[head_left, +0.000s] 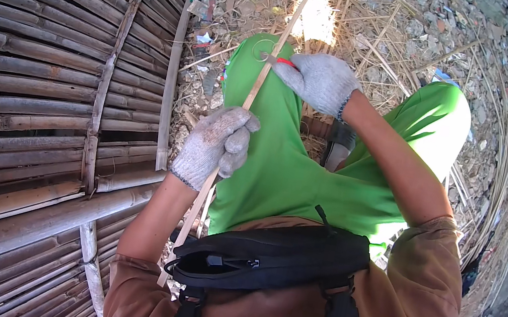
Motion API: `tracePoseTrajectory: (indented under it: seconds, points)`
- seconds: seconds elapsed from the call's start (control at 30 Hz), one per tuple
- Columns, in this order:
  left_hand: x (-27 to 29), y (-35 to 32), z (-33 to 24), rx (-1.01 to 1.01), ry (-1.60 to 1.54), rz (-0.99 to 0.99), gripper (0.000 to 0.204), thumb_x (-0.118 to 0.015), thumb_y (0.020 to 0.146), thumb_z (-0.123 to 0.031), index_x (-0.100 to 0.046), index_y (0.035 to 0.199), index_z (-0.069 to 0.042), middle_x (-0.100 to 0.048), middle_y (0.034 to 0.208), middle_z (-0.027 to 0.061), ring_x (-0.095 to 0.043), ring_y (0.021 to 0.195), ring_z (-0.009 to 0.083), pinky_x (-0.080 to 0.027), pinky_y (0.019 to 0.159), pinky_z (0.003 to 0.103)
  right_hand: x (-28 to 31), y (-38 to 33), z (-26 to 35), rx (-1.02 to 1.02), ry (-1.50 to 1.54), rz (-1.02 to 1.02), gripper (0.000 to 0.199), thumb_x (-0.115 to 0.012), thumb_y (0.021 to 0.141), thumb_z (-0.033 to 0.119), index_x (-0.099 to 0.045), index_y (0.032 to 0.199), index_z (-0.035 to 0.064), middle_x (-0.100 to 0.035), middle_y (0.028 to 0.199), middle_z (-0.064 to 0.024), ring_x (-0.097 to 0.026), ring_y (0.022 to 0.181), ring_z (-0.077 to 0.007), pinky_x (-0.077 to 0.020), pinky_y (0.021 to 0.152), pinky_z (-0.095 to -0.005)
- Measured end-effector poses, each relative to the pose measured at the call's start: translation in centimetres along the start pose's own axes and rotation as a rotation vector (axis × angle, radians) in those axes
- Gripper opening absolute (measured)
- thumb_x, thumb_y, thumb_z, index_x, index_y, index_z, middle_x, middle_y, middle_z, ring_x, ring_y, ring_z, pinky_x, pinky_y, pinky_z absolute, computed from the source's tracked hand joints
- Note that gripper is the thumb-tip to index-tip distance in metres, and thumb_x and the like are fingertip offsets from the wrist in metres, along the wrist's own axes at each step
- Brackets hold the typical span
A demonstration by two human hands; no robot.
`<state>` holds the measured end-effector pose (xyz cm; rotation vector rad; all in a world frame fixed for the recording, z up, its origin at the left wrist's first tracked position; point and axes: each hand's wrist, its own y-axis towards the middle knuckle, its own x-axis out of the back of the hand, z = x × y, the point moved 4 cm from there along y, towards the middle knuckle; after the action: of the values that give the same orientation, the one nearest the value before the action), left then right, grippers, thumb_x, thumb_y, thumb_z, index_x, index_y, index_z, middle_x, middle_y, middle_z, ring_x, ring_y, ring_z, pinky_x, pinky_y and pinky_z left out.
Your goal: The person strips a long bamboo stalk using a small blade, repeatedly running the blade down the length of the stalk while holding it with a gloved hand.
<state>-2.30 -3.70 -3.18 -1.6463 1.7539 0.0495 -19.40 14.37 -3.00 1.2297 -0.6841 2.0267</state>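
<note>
Watching remotely; I take the black bag [290, 260] across the chest as landmark. A long, pale wooden strip [255, 92] starts just beside the bag's left end and slants away past it, over the left leg of the green trousers [304, 181]. Left gloved hand [215, 145], a little beyond the bag's left end: fingers wrapped round the strip. Right gloved hand [321, 83], farther out from the bag: closed on a red-handled tool [286, 62]. I make out the tool's greyish end at the strip, above the left knee, too small to read its exact shape. Left of the bag I log a panel of bamboo slats [47, 57]; well beyond the bag, littered ground [417, 44] with dry stalks and a bright sunlit patch [316, 17].
</note>
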Motion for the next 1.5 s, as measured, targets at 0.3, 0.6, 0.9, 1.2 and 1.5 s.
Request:
tracePoseTrajectory:
  seconds: [0.3, 0.6, 0.9, 1.2, 1.5]
  points:
    - [-0.5, -1.9, 0.4, 0.031, -0.071, -0.066, 0.029, -0.055, 0.114, -0.027, -0.065, 0.107, -0.001, -0.049, 0.060, -0.0021, -0.041, 0.037, 0.0110, -0.031, 0.035, 0.029, -0.2, -0.1, 0.5, 0.018, -0.034, -0.035, 0.073, -0.040, 0.107, 0.069, -0.077, 0.095, 0.0067, -0.077, 0.093, -0.0238, -0.076, 0.090, -0.0442, -0.0598, 0.083, -0.0575]
    - [-0.7, -5.5, 0.5, 0.040, -0.124, -0.081, 0.029, -0.055, 0.114, -0.025, -0.064, 0.107, 0.003, -0.049, 0.058, -0.0020, -0.043, 0.035, 0.0114, -0.032, 0.035, 0.028, -0.5, 0.0, -0.1, 0.008, -0.007, -0.088, 0.067, -0.042, 0.107, 0.068, -0.072, 0.098, 0.0093, -0.076, 0.091, -0.0216, -0.074, 0.087, -0.0444, -0.0586, 0.077, -0.0576]
    - [1.0, -12.6, 3.3, 0.072, -0.141, -0.120, 0.029, -0.057, 0.112, -0.022, -0.065, 0.106, 0.005, -0.048, 0.056, 0.0005, -0.044, 0.035, 0.0138, -0.035, 0.035, 0.030, -0.4, 1.1, -2.0, -0.035, -0.012, -0.057, 0.083, -0.031, 0.106, 0.077, -0.077, 0.099, 0.0087, -0.077, 0.099, -0.0236, -0.075, 0.096, -0.0438, -0.0583, 0.088, -0.0569]
    - [-0.2, -12.5, 3.0, 0.016, 0.340, -0.288, 0.035, -0.056, 0.112, -0.027, -0.059, 0.130, 0.003, -0.052, 0.062, 0.0011, -0.051, 0.048, 0.0121, -0.039, 0.044, 0.027, -0.3, 1.8, -1.4, -0.020, 0.027, -0.112, 0.076, -0.033, 0.106, 0.076, -0.074, 0.108, 0.0116, -0.077, 0.105, -0.0215, -0.073, 0.099, -0.0458, -0.0566, 0.087, -0.0565]
    - [-1.0, -5.8, -0.1, -0.262, 0.376, -0.209, 0.046, -0.053, 0.112, -0.018, -0.046, 0.148, 0.010, -0.071, 0.095, 0.0102, -0.057, 0.058, 0.0103, -0.050, 0.054, 0.026, 6.4, -0.6, 4.9, 0.202, 0.067, -0.191, 0.053, -0.062, 0.101, 0.054, -0.063, 0.139, 0.0172, -0.076, 0.108, -0.0226, -0.074, 0.099, -0.0444, -0.0582, 0.090, -0.0556]
